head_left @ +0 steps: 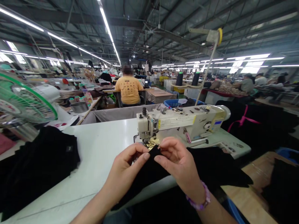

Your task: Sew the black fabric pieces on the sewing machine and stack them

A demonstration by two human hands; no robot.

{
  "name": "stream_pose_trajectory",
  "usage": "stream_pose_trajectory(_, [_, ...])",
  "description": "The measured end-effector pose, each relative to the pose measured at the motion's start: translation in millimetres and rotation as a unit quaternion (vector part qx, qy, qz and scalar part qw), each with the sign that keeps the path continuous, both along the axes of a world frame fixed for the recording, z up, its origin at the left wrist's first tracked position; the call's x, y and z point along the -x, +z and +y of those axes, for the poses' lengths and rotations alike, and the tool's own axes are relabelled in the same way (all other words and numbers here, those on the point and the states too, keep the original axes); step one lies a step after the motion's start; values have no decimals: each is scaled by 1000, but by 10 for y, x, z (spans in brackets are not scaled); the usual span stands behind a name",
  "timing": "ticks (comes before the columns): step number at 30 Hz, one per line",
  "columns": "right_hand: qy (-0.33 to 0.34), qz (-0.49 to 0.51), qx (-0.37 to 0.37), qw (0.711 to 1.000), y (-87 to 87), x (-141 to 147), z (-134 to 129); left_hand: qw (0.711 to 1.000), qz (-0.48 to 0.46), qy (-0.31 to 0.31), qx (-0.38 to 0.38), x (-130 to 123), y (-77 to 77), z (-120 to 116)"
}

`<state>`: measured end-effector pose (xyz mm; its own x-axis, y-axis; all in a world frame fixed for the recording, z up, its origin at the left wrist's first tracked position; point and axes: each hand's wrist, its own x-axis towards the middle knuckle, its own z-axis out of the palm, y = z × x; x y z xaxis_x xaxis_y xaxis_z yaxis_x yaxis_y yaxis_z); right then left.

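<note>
The left hand (127,169) and right hand (178,161) both pinch a fold of black fabric (154,155) between fingers and thumb, just in front of the brass presser foot (151,143) of a white sewing machine (182,122) on the tabletop (98,146). A black fabric pile (39,168) lies left. Beyond the machine sits a blue plastic crate (172,103), its contents unclear; farther left stands a steel basin (79,107).

room: leftward above white table (98,146) | blocked: sewing machine (177,121) ahead
</note>
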<state>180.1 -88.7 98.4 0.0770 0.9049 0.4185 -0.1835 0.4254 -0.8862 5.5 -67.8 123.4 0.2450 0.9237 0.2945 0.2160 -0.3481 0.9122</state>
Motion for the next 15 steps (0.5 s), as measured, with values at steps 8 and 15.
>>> stream_pose_trajectory(8, [94,-67,87,989,49,-145,65,1000,22,-19,7,40,3,1])
stream_pose_trajectory(15, [50,-83,86,992,44,-132,69,986,47,73,-141,-18,-61,-95])
